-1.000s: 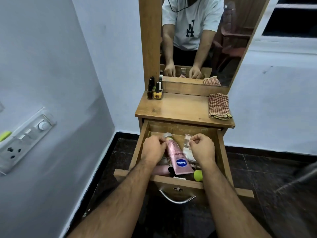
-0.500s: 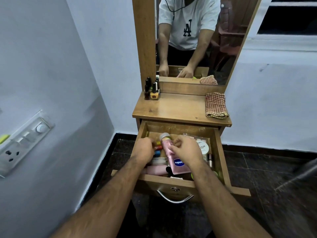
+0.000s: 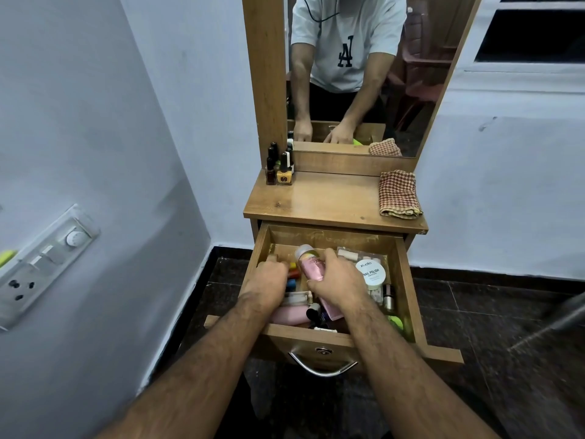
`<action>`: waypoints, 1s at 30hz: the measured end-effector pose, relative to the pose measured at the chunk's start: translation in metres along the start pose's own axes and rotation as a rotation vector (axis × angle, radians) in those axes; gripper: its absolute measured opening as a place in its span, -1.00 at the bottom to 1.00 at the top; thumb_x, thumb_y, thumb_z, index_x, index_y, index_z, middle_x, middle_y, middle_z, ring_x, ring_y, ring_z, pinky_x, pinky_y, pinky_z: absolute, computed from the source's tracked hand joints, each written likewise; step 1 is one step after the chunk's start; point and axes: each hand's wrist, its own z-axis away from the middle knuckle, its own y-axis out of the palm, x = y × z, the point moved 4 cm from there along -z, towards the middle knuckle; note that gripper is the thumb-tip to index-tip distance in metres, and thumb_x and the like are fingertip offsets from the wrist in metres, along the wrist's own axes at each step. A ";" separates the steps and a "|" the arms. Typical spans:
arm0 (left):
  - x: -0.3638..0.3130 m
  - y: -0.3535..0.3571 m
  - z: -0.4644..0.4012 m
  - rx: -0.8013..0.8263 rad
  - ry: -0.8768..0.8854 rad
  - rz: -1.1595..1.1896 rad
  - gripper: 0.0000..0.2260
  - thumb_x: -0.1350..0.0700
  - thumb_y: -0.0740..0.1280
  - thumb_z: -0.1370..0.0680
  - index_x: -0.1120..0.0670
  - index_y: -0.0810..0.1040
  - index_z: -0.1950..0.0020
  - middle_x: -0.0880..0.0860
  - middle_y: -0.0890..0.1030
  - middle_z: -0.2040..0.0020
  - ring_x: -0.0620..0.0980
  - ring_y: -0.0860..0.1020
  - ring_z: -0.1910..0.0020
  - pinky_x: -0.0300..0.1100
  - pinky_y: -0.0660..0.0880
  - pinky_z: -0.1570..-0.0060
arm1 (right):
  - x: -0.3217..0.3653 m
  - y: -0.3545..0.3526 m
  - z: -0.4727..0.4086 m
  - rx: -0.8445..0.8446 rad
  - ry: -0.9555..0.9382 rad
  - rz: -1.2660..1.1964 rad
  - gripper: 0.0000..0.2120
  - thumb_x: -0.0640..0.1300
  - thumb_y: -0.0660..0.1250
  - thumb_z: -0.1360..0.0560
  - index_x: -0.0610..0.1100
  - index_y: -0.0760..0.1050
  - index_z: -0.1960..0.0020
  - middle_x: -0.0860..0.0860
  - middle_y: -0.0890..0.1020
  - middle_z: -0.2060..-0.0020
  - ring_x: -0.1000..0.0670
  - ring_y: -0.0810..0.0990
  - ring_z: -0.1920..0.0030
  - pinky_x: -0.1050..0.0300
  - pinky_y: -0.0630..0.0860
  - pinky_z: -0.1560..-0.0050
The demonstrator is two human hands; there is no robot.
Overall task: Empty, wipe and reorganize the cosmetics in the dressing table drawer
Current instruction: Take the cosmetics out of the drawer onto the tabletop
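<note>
Since the earlier frame our right hand [image 3: 340, 282] has shifted leftward and now grasps the pink lotion tube [image 3: 313, 269] inside the open drawer [image 3: 406, 280], while our left hand [image 3: 269, 280], just beside it, is curled among small bottles, grip indeterminate.

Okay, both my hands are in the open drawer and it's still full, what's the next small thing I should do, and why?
Probably lift out the pink lotion tube that your right hand is wrapped around and set it on the tabletop. The drawer is still crowded and the top has bare space beside the checked cloth.
</note>
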 end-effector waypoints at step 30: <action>0.009 -0.010 -0.024 -0.038 0.067 0.356 -0.76 0.10 0.34 -0.56 0.11 0.48 -0.21 0.10 0.61 -0.06 0.08 0.58 -0.04 -0.02 0.53 -0.05 | 0.014 -0.010 -0.003 -0.255 -0.141 0.029 -0.92 -0.06 0.34 -0.54 -0.04 0.56 -0.01 0.03 0.58 0.06 -0.03 0.51 -0.03 0.02 0.48 -0.07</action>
